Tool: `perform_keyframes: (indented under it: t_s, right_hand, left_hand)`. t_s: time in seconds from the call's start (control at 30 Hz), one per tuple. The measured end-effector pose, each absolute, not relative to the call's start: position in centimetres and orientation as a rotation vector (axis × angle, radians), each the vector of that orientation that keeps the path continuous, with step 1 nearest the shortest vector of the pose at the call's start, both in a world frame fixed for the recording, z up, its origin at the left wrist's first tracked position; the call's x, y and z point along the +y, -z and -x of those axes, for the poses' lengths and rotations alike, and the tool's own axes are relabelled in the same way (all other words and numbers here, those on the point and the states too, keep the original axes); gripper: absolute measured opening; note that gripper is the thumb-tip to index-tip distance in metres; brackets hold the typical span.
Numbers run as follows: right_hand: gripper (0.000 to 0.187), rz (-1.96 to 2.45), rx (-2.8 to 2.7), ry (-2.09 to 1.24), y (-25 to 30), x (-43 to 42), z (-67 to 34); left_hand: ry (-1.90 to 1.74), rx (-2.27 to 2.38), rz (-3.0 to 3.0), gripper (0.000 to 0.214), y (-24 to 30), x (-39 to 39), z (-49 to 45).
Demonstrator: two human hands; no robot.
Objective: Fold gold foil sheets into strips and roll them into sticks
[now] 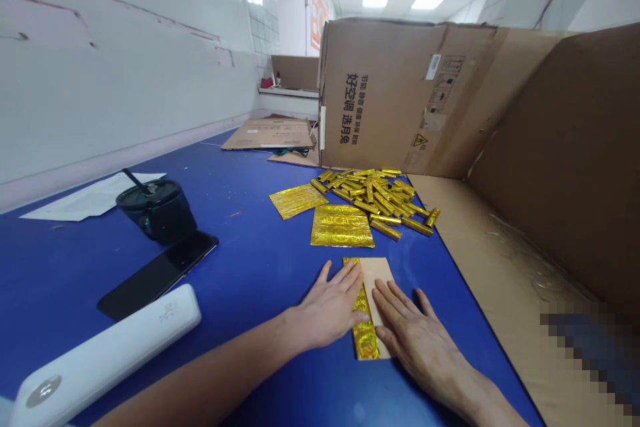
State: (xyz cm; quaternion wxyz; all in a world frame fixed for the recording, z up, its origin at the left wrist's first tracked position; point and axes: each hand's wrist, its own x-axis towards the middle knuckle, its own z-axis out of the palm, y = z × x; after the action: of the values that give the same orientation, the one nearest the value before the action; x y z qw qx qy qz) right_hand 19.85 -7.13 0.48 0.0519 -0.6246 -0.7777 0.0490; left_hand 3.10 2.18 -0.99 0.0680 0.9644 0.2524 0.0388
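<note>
A large brown cardboard carton (395, 100), printed in black with 好空调, stands on a blue table (240, 280) behind a heap of gold foil rolls (370, 197). A gold foil strip (364, 333) lies on a tan card (380, 277) between the hands. The left hand (325, 303) and right hand (417, 340) lie flat, fingers spread open, touching strip and card, gripping nothing.

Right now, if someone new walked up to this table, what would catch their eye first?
The heap of gold foil rolls stands out most, piled on the blue table against a big cardboard box. Nearest the viewer, the left hand and right hand rest on a gold foil strip and tan card.
</note>
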Motion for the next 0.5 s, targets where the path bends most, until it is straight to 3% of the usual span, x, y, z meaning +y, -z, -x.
perform_keyframes:
  t_s: [0.37,0.5]
  right_hand:
    - [0.048,1.951,-2.362,-0.195,-0.8,-7.1,-19.8]
    - [0.047,1.745,-2.376,-0.167,-2.0,-7.9,-18.9]
  left_hand:
    - [-0.118,0.732,-2.849,0.066,1.0,2.1,-2.9]
    - [-0.104,0.737,-2.865,0.068,1.1,2.1,-3.0]
